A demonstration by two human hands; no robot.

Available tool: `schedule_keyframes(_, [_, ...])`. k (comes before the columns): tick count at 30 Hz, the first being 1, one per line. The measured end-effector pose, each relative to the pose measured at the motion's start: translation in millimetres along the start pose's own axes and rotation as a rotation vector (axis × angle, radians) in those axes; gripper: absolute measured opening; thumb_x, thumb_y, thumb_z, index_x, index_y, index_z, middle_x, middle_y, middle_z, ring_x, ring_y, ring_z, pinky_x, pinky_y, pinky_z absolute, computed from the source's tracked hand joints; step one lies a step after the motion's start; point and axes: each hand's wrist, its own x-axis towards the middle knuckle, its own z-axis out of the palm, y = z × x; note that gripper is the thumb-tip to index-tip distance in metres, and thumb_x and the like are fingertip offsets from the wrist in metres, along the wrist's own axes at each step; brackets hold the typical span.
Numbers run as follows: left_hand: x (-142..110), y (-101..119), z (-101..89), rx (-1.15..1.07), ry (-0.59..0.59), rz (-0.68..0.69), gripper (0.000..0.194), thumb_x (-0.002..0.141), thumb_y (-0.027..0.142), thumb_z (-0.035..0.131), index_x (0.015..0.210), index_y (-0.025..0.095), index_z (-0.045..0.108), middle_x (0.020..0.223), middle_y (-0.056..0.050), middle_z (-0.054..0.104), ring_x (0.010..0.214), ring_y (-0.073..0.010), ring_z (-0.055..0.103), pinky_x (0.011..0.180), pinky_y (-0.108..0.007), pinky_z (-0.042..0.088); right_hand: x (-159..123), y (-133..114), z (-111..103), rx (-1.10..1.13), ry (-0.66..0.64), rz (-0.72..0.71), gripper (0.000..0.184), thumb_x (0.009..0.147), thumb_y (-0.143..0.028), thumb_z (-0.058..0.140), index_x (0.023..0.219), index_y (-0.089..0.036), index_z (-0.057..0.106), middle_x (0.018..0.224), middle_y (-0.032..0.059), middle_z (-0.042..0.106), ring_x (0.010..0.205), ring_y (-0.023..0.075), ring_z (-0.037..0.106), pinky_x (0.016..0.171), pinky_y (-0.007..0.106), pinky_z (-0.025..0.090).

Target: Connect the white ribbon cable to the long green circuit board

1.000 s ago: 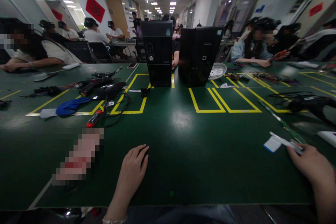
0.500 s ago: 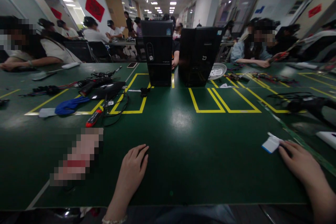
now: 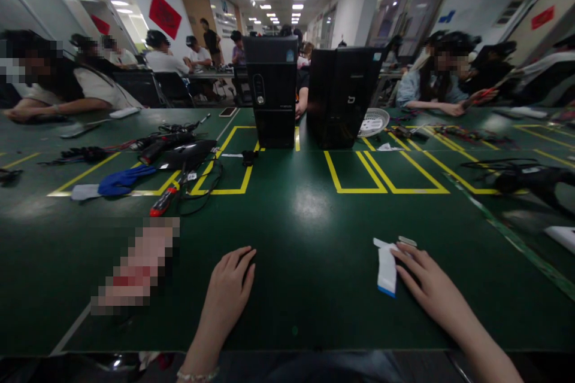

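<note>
My right hand (image 3: 417, 269) is at the right of centre, low over the green table, its fingers closed on a folded white flat ribbon cable (image 3: 387, 270) with a blue end. The strip hangs or lies to the left of the fingertips; I cannot tell if it touches the table. A small pale, narrow piece (image 3: 407, 241) shows just beyond the same fingertips, possibly part of the cable. My left hand (image 3: 231, 278) rests palm down on the table near its front edge, fingers loosely stretched out and holding nothing.
Two black computer towers (image 3: 276, 93) stand at the back centre. Left lie a screwdriver (image 3: 163, 202), a blue glove (image 3: 126, 181), cables and a blurred-out item (image 3: 135, 269). A white basket (image 3: 374, 122) and more cables (image 3: 467, 134) are back right. People sit around.
My right hand has moved left toward the middle of the table, carrying the ribbon cable, which now shows more of its length. My left hand stays in place.
</note>
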Motion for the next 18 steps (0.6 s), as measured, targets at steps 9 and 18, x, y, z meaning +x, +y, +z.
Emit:
schedule_keyframes(9, [-0.3, 1.4, 0.0, -0.003, -0.011, -0.007, 0.033, 0.096, 0.026, 0.042, 0.122, 0.018, 0.060, 0.121, -0.011, 0.061, 0.112, -0.0266, 0.056, 0.095, -0.047, 0.048, 42.6, -133.9, 6.0, 0.199, -0.164, -0.213, 0.040, 0.096, -0.034, 0.044, 0.134, -0.024, 0.054, 0.140, 0.0096, 0.050, 0.131, 0.0241, 0.045, 0.110, 0.051, 0.037])
schedule_keyframes(18, [0.2, 1.8, -0.7, -0.013, -0.002, -0.002, 0.032, 0.095, 0.025, 0.044, 0.122, 0.020, 0.060, 0.121, -0.010, 0.062, 0.112, -0.0267, 0.057, 0.095, -0.048, 0.048, 54.4, -191.9, 3.4, 0.300, -0.296, -0.300, 0.047, 0.092, -0.033, 0.050, 0.138, -0.025, 0.049, 0.145, 0.0093, 0.044, 0.137, 0.0265, 0.036, 0.113, 0.056, 0.028])
